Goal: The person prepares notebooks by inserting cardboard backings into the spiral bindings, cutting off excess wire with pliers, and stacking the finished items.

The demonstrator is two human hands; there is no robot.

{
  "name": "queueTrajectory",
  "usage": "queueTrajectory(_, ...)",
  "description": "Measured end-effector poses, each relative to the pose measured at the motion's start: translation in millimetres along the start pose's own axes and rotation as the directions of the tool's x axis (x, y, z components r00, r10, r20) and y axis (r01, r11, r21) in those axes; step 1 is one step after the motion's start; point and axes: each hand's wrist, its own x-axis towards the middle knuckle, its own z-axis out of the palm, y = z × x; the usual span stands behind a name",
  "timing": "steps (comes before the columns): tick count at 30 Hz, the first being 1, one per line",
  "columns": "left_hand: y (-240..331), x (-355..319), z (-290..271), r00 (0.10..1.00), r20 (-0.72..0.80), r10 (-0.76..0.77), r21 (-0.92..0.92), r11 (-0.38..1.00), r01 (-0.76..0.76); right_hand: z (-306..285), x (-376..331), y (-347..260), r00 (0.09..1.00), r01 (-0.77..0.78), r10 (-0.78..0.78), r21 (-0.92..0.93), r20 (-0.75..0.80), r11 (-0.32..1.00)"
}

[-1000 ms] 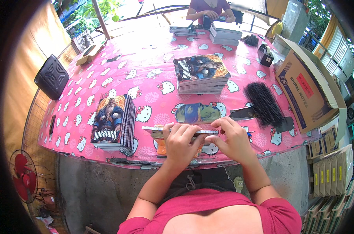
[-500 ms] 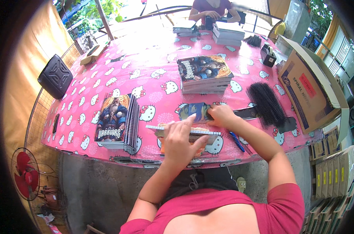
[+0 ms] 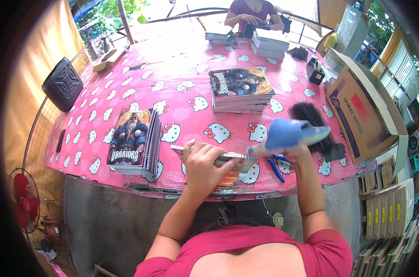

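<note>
My left hand (image 3: 203, 162) grips a notebook (image 3: 230, 173) standing on edge at the table's front, its punched edge up and an orange cover showing below. The fingers are wrapped over the top, with the thumb on the near side. To its right, my right hand (image 3: 298, 153) is closed round a blue and whitish object (image 3: 290, 134), held above the table. Motion smears it, so its kind is unclear; a narrow tip points left towards the notebook. Blue-handled pliers (image 3: 277, 170) lie beside my right wrist. Black spiral binding coils (image 3: 311, 121) are heaped just behind that hand.
Illustrated notebooks are stacked at left (image 3: 131, 138) and centre (image 3: 241, 87). A cardboard box (image 3: 362, 115) stands at right, near a tape dispenser (image 3: 315, 71). Across the table a person (image 3: 253, 16) works beside paper stacks (image 3: 268, 44). A red fan (image 3: 27, 203) is at lower left.
My right hand has lifted the bluish object off the table and swung it right, beside the notebook's end. My left hand has closed more firmly over the notebook's top edge.
</note>
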Motion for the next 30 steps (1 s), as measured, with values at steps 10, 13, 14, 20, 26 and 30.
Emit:
queueTrajectory(10,-9,4,-19,1.0,-0.009,-0.016,0.064,0.998,0.017,35,27,-17,0.998,0.025,-0.003,-0.39,0.056,0.921)
queueTrajectory(13,-26,-1,-20,0.996,-0.008,-0.086,-0.004,0.996,0.086,40,31,-17,0.999,-0.046,0.05,0.161,-0.017,0.986)
queueTrajectory(14,-29,0,-21,0.995,-0.017,-0.094,-0.048,0.994,0.093,42,39,-19,0.999,-0.043,0.045,-0.064,0.022,0.997)
queueTrajectory(20,-40,-4,-30,0.986,-0.066,-0.15,-0.078,0.986,0.145,65,57,-19,0.997,0.007,-0.014,0.106,0.07,0.994)
queueTrajectory(26,-47,-4,-35,0.973,-0.086,-0.215,-0.169,0.965,0.198,67,79,3,0.991,0.109,-0.137,-0.605,0.0,0.789)
queueTrajectory(30,-61,-13,-37,0.918,-0.036,-0.396,-0.423,0.838,0.345,87,86,-10,0.986,0.044,0.047,-0.519,0.16,0.854)
